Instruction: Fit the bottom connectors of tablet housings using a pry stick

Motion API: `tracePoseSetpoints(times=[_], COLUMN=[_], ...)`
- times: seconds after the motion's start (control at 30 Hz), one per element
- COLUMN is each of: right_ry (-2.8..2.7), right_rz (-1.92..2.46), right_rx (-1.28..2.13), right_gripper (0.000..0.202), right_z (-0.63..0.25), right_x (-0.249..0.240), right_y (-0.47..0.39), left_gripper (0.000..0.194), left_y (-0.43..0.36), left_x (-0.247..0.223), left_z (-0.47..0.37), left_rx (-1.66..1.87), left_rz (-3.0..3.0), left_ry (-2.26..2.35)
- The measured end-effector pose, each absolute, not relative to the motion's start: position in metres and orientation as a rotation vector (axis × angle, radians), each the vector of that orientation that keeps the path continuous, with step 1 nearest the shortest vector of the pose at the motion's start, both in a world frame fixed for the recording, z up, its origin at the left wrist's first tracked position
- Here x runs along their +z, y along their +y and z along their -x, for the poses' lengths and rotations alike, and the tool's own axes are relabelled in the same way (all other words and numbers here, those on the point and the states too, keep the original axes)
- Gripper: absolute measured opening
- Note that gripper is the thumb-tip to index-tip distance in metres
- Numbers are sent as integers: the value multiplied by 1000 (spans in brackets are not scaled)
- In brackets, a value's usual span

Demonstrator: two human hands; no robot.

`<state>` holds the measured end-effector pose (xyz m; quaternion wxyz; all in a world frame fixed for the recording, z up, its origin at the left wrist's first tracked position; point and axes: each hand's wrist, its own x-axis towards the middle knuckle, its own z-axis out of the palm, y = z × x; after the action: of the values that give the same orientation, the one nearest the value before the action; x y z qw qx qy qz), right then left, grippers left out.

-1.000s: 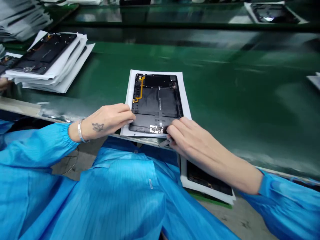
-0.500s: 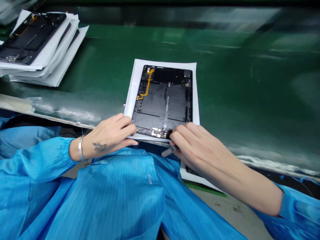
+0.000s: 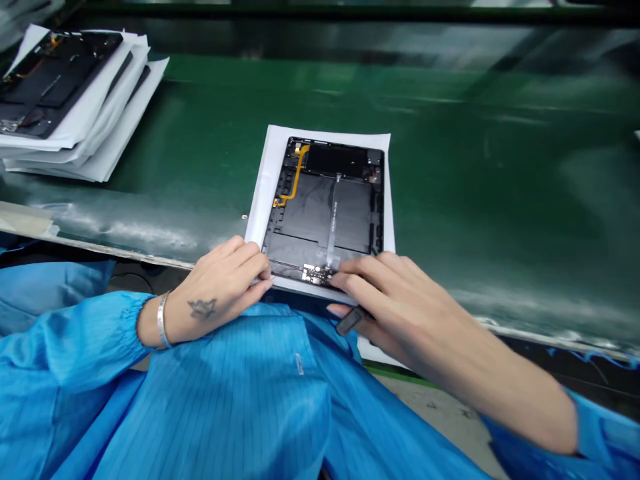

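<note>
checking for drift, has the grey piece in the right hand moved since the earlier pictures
Yes: against the small circuit board, the grey piece in the right hand now sits farther off, rightward and nearer the person.

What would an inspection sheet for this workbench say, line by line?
Surface: green bench, scuffed near its front edge.
Job's things: opened black device on white paper.
Clutter: paper stack topped by another device; tiny loose piece.
Hands: left at the near left corner; right near the circuit board, holding a grey piece.
Cables: orange ribbon inside the device.
Surroundings: blue garment below the bench edge.
</note>
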<state>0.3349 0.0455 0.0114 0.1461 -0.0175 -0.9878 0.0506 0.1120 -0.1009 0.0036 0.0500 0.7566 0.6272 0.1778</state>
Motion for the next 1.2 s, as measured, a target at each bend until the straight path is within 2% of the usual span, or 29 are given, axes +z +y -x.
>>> tracePoseSetpoints(times=[0.1,0.27,0.33,0.53,0.63,0.73,1.03,1.2], right_ry=[-2677,-2497,-2470,-2358,-2321,-2301,-2286,-2294], right_rz=[189,320,318,332,330,342,363,315], right_rx=[372,470,517,586,565,564,572,497], right_gripper=[19,15,18,22,22,19,20,18], right_z=[-315,-281,-275,-270,-267,-265,-265,-273], right_x=[6,-16,-21,-20,-21,-23,-23,-23], right_y=[24,2,3,9,10,11,11,13], left_gripper=[11,14,13,13,5,9,5,6], left_y=[-98,-92,-90,-88,-91,-92,-84,-80], left_x=[10,18,17,3,-1,-1,3,6], left_z=[-106,-97,-95,-94,-91,-89,-95,-91], left_rx=[649,689,720,988,1085,1161,1146,995], left_rz=[-2083,-1771,-1811,-2415,-2297,-2088,-1944,-2022], left_ry=[1804,1777,1761,1690,1735,1809,1802,1868])
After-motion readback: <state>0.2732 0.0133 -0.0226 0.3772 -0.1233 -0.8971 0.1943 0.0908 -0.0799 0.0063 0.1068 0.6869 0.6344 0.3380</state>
